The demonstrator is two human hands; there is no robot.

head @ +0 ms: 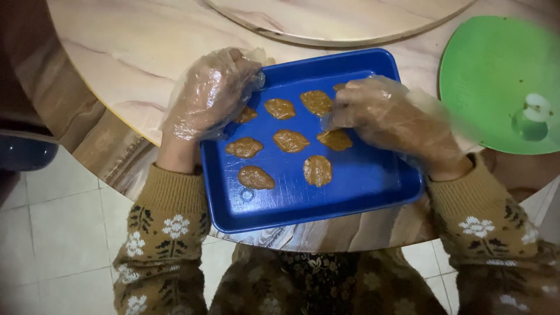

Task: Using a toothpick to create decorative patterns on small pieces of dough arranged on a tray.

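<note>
Sleeves: brown knitted cuffs with white flower patterns lay nearest the camera, one at each lower corner, over a pale tiled floor.
Tray (350, 192): a blue rectangular tray sat at the near edge of the desk (116, 52), its front lip slightly over the rim; the right and near parts of its floor were bare.
Contents: flat brown dough pieces (290, 140) lay in loose rows in the tray's left and far part, about nine visible, apart from one another; one or two were partly hidden under the hands.
Left hand (210, 96): in a thin clear plastic glove, it rested on the tray's far left corner; the fingers were curled inward in a loose fist, and whether they held dough could not be told.
Right hand (391, 119): also gloved, it hovered over the tray's far right; the fingers (341, 114) were pinched narrow just above a dough piece, touching or nearly touching it.
Step in hand: judged as laying out and shaping pieces on the tray, the row under the right hand being worked.
Next move: it would call for a light pinch and a placement on bare blue floor, clear of neighbours; soft dough could stick to the glove.
Green plate (496, 76): it lay beyond the tray at far right, with a small pale item on it, too blurred to name.
Turntable (338, 20): a round marble-patterned disc sat farthest away.
</note>
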